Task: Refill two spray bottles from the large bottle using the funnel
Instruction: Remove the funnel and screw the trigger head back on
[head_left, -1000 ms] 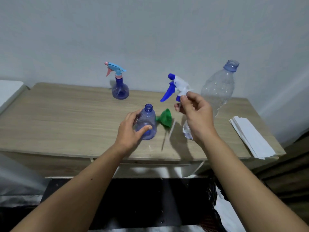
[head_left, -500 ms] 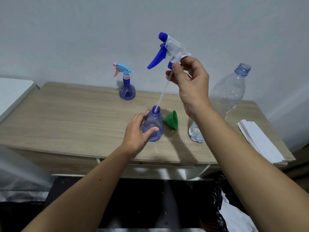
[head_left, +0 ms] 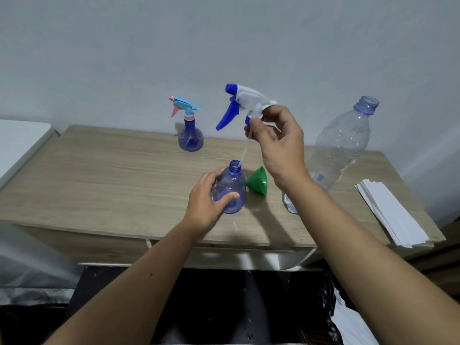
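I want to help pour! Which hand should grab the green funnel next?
Probably the right hand, once it puts down the sprayer top. The funnel lies just below it, while the left hand steadies the small bottle.

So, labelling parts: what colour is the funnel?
Green; the funnel lies on its side on the table, clearest in the head view.

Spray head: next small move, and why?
Probably lower it. The right hand holds the spray head above the open bottle, which the left hand steadies; the dip tube tip is at the neck, so it should feed in.
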`<state>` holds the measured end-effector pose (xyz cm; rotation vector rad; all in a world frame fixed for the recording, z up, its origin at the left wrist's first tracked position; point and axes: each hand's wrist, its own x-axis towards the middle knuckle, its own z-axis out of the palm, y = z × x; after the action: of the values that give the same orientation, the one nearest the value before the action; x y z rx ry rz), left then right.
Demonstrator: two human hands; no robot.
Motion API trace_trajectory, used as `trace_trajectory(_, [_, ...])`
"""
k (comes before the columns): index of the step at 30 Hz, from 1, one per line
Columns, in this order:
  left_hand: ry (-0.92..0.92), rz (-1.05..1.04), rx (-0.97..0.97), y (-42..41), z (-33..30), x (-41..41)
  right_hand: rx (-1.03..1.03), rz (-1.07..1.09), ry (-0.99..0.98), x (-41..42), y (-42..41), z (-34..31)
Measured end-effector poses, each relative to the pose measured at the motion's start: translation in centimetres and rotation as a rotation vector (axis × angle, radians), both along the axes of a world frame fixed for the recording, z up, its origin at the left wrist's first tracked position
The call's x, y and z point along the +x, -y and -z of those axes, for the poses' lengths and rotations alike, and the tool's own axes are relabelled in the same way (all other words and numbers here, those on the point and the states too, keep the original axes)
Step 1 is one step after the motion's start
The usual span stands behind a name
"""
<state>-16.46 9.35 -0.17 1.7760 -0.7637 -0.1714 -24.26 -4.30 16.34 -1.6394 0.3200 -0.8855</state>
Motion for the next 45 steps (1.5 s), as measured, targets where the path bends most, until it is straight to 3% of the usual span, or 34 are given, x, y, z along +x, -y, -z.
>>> trace_trajectory(16, [-0.031,0.01,-0.028,0.0,0.1,-0.1,-0.053,-0.037,-0.255,-0.6,-0.1,8.0])
trace_trajectory(26, [-0.06,0.018,-0.034,0.0,0.3,-0.1,-0.112,-0.035,-0.307,-0.8,0.1,8.6])
trace_trajectory(35, [0.025,-0.012,-0.024,0.1,0.7,0.1,0.018,-0.035,-0.298,-0.7,-0.1,8.5])
trace_trajectory(45, [0.032,0.0,-0.028,0.2,0.7,0.1,0.021,-0.079,-0.324,-0.4,0.1,8.3])
